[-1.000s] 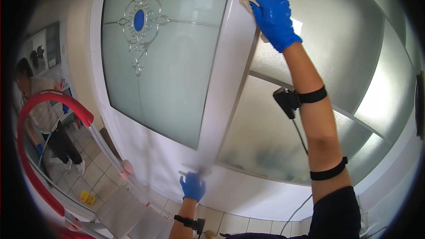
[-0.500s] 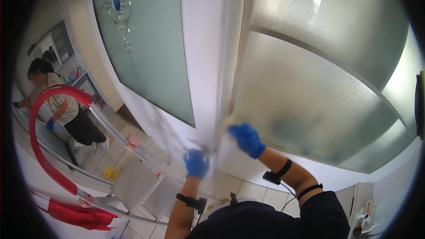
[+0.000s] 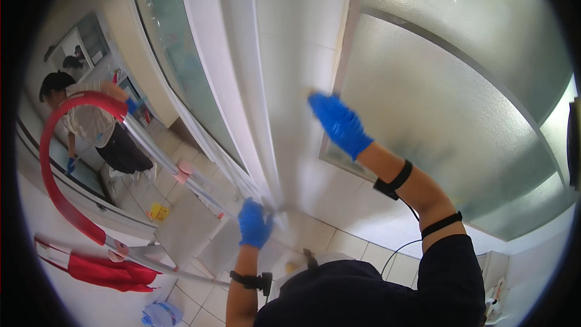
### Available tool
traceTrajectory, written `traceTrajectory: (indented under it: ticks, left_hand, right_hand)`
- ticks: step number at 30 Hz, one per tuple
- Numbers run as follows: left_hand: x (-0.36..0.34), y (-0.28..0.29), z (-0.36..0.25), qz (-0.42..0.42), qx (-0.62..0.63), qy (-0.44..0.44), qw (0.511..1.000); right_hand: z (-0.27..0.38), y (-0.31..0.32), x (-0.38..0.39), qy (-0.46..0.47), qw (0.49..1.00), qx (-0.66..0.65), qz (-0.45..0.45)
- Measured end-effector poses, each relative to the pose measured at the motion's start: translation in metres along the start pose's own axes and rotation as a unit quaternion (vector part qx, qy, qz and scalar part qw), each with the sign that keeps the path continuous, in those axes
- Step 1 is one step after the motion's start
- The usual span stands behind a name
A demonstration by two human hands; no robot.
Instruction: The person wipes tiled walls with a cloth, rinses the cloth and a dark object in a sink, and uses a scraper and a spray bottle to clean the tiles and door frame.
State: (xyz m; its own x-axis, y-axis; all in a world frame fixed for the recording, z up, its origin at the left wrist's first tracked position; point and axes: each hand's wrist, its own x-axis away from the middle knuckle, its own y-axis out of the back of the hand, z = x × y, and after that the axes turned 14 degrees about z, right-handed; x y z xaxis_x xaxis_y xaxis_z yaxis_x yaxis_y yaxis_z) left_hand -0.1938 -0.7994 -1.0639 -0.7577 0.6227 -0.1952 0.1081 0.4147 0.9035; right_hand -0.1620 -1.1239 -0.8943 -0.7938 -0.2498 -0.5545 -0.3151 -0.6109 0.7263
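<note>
— Where to find the pale scrap (image 3: 310,92)?
— At the fingertips of the right hand (image 3: 342,124), in front of the pale wall (image 3: 293,66), just left of the frosted window (image 3: 436,91). Blurred, mostly hidden.
— And that hand's shape?
— Narrow: blue-gloved, fingers drawn together over the scrap. Touching the wall, or slightly off? Cannot tell.
— The left hand (image 3: 254,224)?
— Blue-gloved too, low down by the bottom of the white door (image 3: 215,42), fingers bent. Clasping an edge or merely resting there? Cannot tell either.
— And the door?
— Upright, left of the wall, with a greenish glass panel (image 3: 175,54) in a white frame.
— On the arms?
— Black straps (image 3: 396,177), and on the right upper arm a dark sleeve (image 3: 451,272).
— Farther left?
— A red padded loop (image 3: 46,160) joined to a metal rail (image 3: 143,139), near a grey step (image 3: 187,227). Below the loop, a red cloth (image 3: 115,271); lower again, a clear bluish container (image 3: 162,315).
— Beyond the rail?
— A co-worker (image 3: 97,122) in a light top, bent forward, and a yellow object (image 3: 158,212) on the floor tiles (image 3: 348,245).
</note>
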Motion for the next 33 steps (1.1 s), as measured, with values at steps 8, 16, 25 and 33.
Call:
traceTrajectory:
  ticks: [8, 16, 25, 33]
  left_hand:
    - [0.018, 0.012, 0.007, -0.035, 0.042, 0.009, 0.998]
    - [0.028, 0.016, 0.019, -0.04, 0.067, 0.023, 0.997]
    - [0.032, 0.019, 0.017, -0.045, 0.026, 0.032, 0.998]
    - [0.04, 0.023, 0.027, -0.02, 0.065, 0.017, 0.998]
  right_hand:
    - [0.007, -0.001, 0.013, -0.032, 0.992, -0.122, 0.007]
    - [0.046, 0.023, -0.001, -0.119, 0.982, 0.054, 0.134]
    - [0.007, -0.006, 0.024, -0.084, 0.993, 0.044, 0.076]
    - [0.119, 0.196, -0.176, 0.133, 0.706, 0.668, -0.194]
